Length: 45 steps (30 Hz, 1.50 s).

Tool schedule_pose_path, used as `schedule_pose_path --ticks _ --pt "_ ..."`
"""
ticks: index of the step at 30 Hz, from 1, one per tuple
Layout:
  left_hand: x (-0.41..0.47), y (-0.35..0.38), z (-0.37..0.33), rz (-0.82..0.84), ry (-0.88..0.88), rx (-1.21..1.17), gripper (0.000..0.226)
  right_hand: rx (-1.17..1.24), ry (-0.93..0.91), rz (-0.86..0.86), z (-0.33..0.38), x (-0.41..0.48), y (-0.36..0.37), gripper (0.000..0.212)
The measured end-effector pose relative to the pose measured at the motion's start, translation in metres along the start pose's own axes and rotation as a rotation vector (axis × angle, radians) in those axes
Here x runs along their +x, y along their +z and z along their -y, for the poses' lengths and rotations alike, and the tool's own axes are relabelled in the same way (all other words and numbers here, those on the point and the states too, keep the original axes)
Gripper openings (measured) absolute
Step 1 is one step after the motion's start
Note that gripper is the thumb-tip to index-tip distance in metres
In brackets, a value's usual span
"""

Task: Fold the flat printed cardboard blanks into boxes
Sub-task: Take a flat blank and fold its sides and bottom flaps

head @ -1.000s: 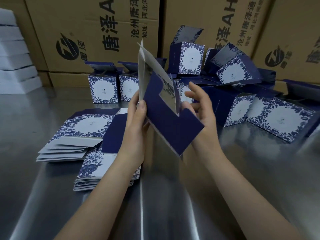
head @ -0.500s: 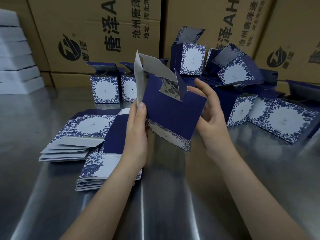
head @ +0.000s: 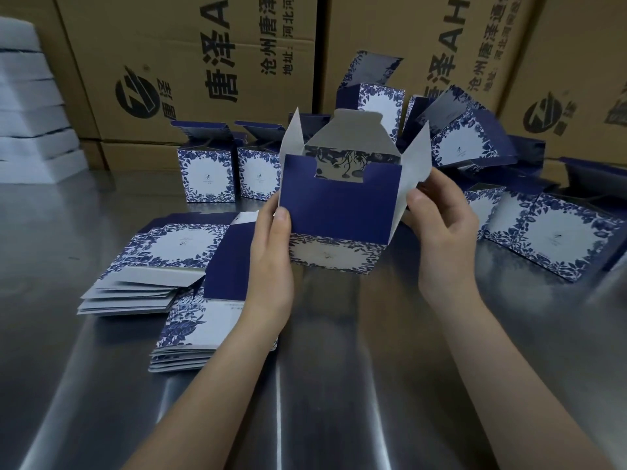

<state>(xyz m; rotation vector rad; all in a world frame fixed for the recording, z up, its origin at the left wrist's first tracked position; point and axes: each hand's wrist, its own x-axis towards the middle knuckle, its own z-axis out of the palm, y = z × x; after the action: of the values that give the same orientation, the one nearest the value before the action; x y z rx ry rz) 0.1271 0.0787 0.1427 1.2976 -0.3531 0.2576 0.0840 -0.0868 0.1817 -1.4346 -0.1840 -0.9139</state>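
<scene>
I hold a navy and white floral box blank above the steel table, opened into a square tube with its white end flaps standing up. My left hand grips its left edge, thumb on the navy front panel. My right hand holds the right side, thumb against the white side flap. Two stacks of flat blanks lie on the table to the left, one partly under my left forearm. Several folded boxes stand and lie behind and to the right.
Large brown shipping cartons with black print wall off the back of the steel table. White foam slabs are stacked at the far left. A folded box lies on its side at the right.
The blank has swung round to face me and opened from a skewed, half-flat shape into a square tube. Both hands have shifted to its two sides.
</scene>
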Motion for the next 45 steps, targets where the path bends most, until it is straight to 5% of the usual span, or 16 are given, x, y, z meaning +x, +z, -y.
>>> schedule_pose_path --ticks 8,15,30,45 --pt "-0.002 0.002 0.001 -0.054 0.046 0.144 0.053 -0.066 -0.17 -0.019 -0.007 -0.006 0.005 0.036" --pt "-0.004 0.003 0.001 -0.098 0.096 0.262 0.055 -0.431 -0.375 0.041 -0.014 -0.01 0.006 0.036" --pt "-0.004 0.009 0.012 0.023 0.138 0.304 0.07 -0.469 -0.268 0.178 -0.019 -0.015 0.012 0.061" --pt "-0.009 0.006 0.005 0.089 0.36 0.464 0.064 -0.632 -0.343 0.165 -0.013 -0.014 0.013 0.052"
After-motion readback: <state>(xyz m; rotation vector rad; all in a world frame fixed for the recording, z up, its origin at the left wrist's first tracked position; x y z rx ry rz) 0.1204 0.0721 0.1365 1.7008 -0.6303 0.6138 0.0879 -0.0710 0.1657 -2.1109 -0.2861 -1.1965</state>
